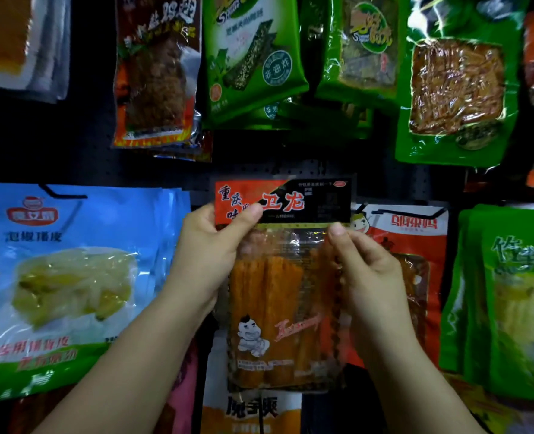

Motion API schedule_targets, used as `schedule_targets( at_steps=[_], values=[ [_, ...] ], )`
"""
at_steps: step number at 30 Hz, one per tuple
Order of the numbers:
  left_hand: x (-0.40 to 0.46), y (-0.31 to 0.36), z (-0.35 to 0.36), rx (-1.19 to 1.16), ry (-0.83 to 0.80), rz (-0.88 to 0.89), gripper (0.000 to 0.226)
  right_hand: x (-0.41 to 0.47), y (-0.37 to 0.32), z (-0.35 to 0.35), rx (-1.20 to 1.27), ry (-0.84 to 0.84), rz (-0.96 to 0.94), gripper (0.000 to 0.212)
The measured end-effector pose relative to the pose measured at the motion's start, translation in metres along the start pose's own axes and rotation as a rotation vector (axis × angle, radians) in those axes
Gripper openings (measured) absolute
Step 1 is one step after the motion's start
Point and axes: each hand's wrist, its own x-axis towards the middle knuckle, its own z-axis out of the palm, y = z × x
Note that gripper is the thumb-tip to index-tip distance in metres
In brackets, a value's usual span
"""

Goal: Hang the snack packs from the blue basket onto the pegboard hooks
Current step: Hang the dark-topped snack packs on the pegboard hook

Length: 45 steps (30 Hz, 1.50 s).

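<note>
Dark perforated pegboard (384,183) as background, crowded with hanging packets. Upper row: brown-and-orange packet with flame print (157,73), green seaweed-snack packet (253,57), green packet with clear window on shredded brown strips (456,86). Lower row: large light-blue packet of pale yellow pickled food (71,270) on black wire hook (62,194) at left; orange-and-white packet with cartoon face (412,233) on black wire hook (409,211) at right; bright green packets (510,292) at far right.

Task item: clear plastic snack pack with red-and-black printed header and orange sticks inside (284,277). Held upright in front of pegboard, header uppermost, centred in gap between light-blue and orange-and-white packets. Not yet on any hook. Blue basket out of view.

Left hand (209,249): thumb across front of red header corner, remaining fingers behind pack, pinching upper-left edge. Right hand (369,264): fingertips pinching upper-right edge just below header, fingers curled round side of pack.

Reason for grip, as judged: two-point hold at top corners keeps floppy film flat and header square to board, leaving hang hole region free between hands. Hang hole itself not discernible against dark header.

Step in hand, as judged: alignment of header with free hook in centre column. Target hook not visible, probably hidden behind header.

Next move: header raised level with hook tip, pushed back until hook passes through, then released.

Risk: glare and dark print hiding hole; neighbouring packets close on both sides, liable to snag.
</note>
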Motion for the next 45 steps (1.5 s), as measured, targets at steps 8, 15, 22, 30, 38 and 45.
schedule_targets(
  at_steps=[8,15,22,30,38,45],
  values=[
    [0.011,0.028,0.006,0.0,0.028,0.099,0.011,0.019,-0.033,0.01,0.058,-0.01,-0.001,0.054],
    [0.024,0.047,0.011,0.002,0.036,0.11,0.016,0.029,-0.041,0.017,0.083,0.035,0.0,0.048],
    [0.031,0.039,0.007,0.03,0.046,0.032,0.014,0.033,-0.033,0.021,0.023,0.064,0.011,0.044],
    [0.036,0.031,0.002,0.08,0.032,0.008,0.014,0.034,-0.027,0.026,0.011,0.069,0.04,0.043],
    [0.04,0.013,-0.001,0.093,0.027,-0.053,0.013,0.033,-0.016,0.026,-0.008,0.067,0.023,0.053],
    [0.047,-0.001,0.0,0.115,0.046,-0.04,0.015,0.037,-0.007,0.027,-0.051,0.01,0.04,0.054]
  ],
)
